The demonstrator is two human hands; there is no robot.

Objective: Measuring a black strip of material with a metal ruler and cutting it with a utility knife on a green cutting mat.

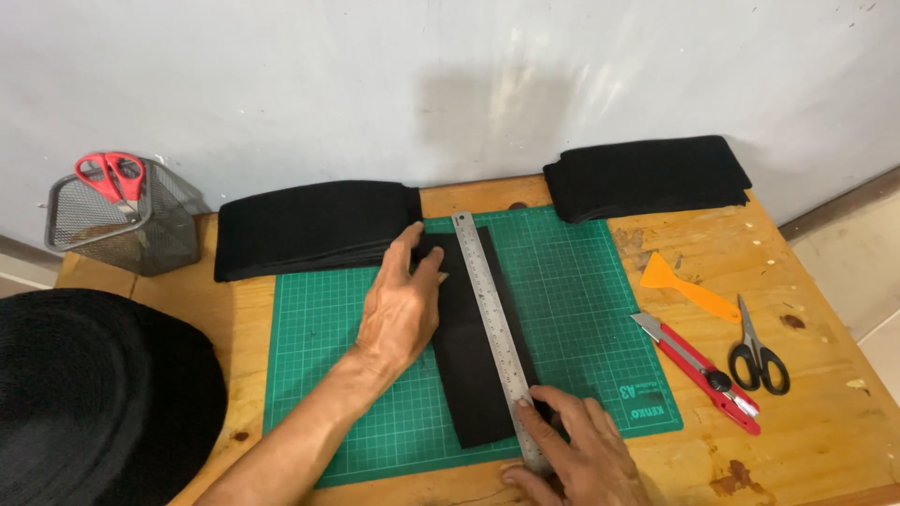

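Your left hand (401, 309) lies spread flat on the black strip (473, 365) on the green mat (581, 309); right hand (572, 440), fingers spread, presses the steel ruler (492, 319). Uneven pressure could likely skew the ruler.

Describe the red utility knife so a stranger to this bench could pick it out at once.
Start at the green cutting mat in the middle of the wooden table, then look just off its right edge. The red utility knife lies there at a slant, between the mat and the black-handled scissors. It is the only long red tool there; the scraper above it is orange.
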